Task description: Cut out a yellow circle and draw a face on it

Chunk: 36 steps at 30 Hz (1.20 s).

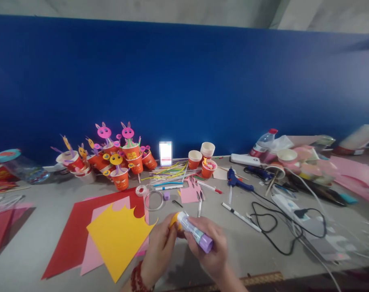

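My right hand [213, 243] is wrapped round a glue stick [194, 230] with a white front end and a purple base. It slants toward my left hand [160, 246], which pinches a small yellow-orange paper piece [173, 220]. The glue stick's white end meets or overlaps that piece; whether they touch I cannot tell. Left of my hands lies a yellow paper sheet [119, 231] with a scalloped top edge, over pink paper [93, 255] and a red sheet [65, 239]. Beyond my hands is a cut pink paper piece [189, 194] beside scissors [200, 207].
Red paper cups with animal faces [120, 178] stand at the back left. Pipe cleaners [164, 173], a tape roll [154, 200] and a marker [241, 217] lie midway. To the right are a blue glue gun [239, 181], black cable [272, 245] and a power strip [309, 227].
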Motion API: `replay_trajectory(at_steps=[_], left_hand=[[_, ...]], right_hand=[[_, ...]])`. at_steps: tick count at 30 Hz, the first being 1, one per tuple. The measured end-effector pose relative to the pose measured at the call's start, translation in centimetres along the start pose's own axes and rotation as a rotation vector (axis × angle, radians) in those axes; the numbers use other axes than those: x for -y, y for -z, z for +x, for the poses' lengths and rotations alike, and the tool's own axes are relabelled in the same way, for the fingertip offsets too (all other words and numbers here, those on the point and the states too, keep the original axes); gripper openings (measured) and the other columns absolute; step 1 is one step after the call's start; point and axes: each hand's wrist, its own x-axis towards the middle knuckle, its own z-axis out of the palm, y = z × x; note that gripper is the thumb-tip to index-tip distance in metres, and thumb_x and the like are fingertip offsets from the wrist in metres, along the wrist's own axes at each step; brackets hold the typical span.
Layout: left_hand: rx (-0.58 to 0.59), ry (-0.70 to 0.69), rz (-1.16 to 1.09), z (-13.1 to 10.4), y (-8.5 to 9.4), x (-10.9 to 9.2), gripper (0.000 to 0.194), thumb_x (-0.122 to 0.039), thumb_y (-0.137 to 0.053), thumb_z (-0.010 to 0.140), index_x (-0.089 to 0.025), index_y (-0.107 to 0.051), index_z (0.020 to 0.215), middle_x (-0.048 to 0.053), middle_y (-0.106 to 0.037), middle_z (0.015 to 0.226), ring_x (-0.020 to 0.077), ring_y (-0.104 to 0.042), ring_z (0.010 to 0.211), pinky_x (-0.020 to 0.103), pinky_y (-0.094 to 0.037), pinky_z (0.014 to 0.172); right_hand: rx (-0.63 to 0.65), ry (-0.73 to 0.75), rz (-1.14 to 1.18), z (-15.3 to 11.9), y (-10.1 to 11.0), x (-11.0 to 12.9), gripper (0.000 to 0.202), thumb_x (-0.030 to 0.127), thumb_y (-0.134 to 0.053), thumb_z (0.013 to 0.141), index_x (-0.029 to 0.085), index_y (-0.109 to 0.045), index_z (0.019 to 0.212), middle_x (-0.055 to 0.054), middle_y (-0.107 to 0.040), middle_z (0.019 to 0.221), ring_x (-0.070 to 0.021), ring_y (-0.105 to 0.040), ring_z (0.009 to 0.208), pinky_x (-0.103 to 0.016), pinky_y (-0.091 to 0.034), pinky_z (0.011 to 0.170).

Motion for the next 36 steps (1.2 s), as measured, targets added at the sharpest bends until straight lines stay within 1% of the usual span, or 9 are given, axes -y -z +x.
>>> replay_trajectory(at_steps=[5, 9, 13, 18, 23, 27, 31, 34, 36], left_hand=[[0.03, -0.043, 0.048, 0.1, 0.0, -0.2, 0.023, -0.028, -0.043, 0.096, -0.023, -0.066, 0.099, 0.004, -0.072, 0.082, 0.0195, -0.067, 0.073, 0.027, -0.053, 0.071], [-0.005, -0.053, 0.059, 0.1, 0.0, 0.2, 0.021, -0.023, -0.046, 0.092, -0.022, -0.066, 0.099, 0.004, -0.07, 0.08, 0.0204, -0.066, 0.073, 0.029, -0.052, 0.071], [0.014, -0.023, 0.026, 0.0, 0.2, 0.1, 0.021, -0.022, -0.047, 0.09, -0.022, -0.065, 0.1, 0.004, -0.07, 0.082, 0.0204, -0.065, 0.074, 0.03, -0.052, 0.074], [0.038, -0.014, 0.025, 0.0, 0.3, 0.0, 0.023, -0.024, -0.043, 0.095, -0.023, -0.065, 0.102, 0.004, -0.071, 0.086, 0.0206, -0.066, 0.08, 0.028, -0.051, 0.072], [0.013, -0.039, 0.023, -0.2, 0.0, 0.4, 0.018, -0.022, -0.047, 0.091, -0.021, -0.064, 0.095, 0.004, -0.07, 0.08, 0.0205, -0.065, 0.074, 0.028, -0.051, 0.069], [0.036, -0.035, -0.005, -0.2, 0.0, 0.2, 0.022, -0.024, -0.044, 0.093, -0.021, -0.064, 0.104, 0.006, -0.071, 0.092, 0.0209, -0.065, 0.08, 0.03, -0.051, 0.074], [0.033, -0.008, -0.037, -0.2, -0.1, 0.0, 0.017, -0.022, -0.047, 0.089, -0.02, -0.064, 0.092, 0.005, -0.069, 0.08, 0.0198, -0.062, 0.072, 0.031, -0.052, 0.074], [0.036, 0.002, -0.051, -0.2, -0.1, -0.1, 0.021, -0.024, -0.044, 0.092, -0.02, -0.063, 0.098, 0.007, -0.07, 0.09, 0.0213, -0.063, 0.082, 0.033, -0.051, 0.081], [0.039, 0.002, -0.045, -0.2, -0.1, 0.0, 0.022, -0.025, -0.043, 0.093, -0.02, -0.063, 0.101, 0.007, -0.07, 0.093, 0.0218, -0.063, 0.084, 0.033, -0.051, 0.08]], right_hand=[[0.062, 0.028, -0.044, 0.1, -0.3, -0.2, 0.038, 0.01, -0.069, 0.077, 0.027, -0.066, 0.11, -0.004, -0.076, 0.085, -0.0206, -0.07, 0.067, -0.032, -0.057, 0.062], [0.107, 0.082, -0.058, 0.1, -0.6, 0.0, 0.04, 0.011, -0.068, 0.077, 0.027, -0.064, 0.114, -0.005, -0.076, 0.084, -0.0206, -0.07, 0.067, -0.032, -0.057, 0.062], [0.105, 0.075, -0.048, 0.2, -0.9, 0.1, 0.038, 0.013, -0.068, 0.077, 0.027, -0.065, 0.112, -0.004, -0.076, 0.083, -0.0213, -0.07, 0.067, -0.033, -0.058, 0.064], [0.032, -0.021, -0.032, 0.5, -0.9, -0.4, 0.028, 0.012, -0.068, 0.078, 0.027, -0.068, 0.103, -0.004, -0.076, 0.085, -0.0208, -0.071, 0.069, -0.032, -0.058, 0.064], [0.066, 0.015, 0.013, 0.4, -1.2, -0.1, 0.034, 0.012, -0.07, 0.075, 0.027, -0.068, 0.106, -0.003, -0.077, 0.083, -0.0206, -0.071, 0.065, -0.032, -0.058, 0.063], [-0.008, -0.022, -0.014, 0.3, -1.4, -0.2, 0.028, 0.011, -0.069, 0.077, 0.026, -0.069, 0.101, -0.004, -0.076, 0.082, -0.0213, -0.07, 0.066, -0.032, -0.058, 0.062], [0.034, 0.02, -0.005, -0.1, -1.5, -0.4, 0.03, 0.015, -0.069, 0.077, 0.026, -0.069, 0.105, -0.005, -0.077, 0.082, -0.0221, -0.071, 0.065, -0.034, -0.058, 0.062], [0.004, -0.004, -0.037, -0.3, -1.6, -0.6, 0.028, 0.014, -0.068, 0.079, 0.026, -0.068, 0.104, -0.005, -0.077, 0.084, -0.0222, -0.071, 0.066, -0.035, -0.058, 0.064], [-0.022, -0.005, -0.041, -0.4, -1.7, -0.8, 0.029, 0.013, -0.068, 0.078, 0.027, -0.067, 0.105, -0.005, -0.077, 0.082, -0.0223, -0.07, 0.066, -0.035, -0.058, 0.064]])
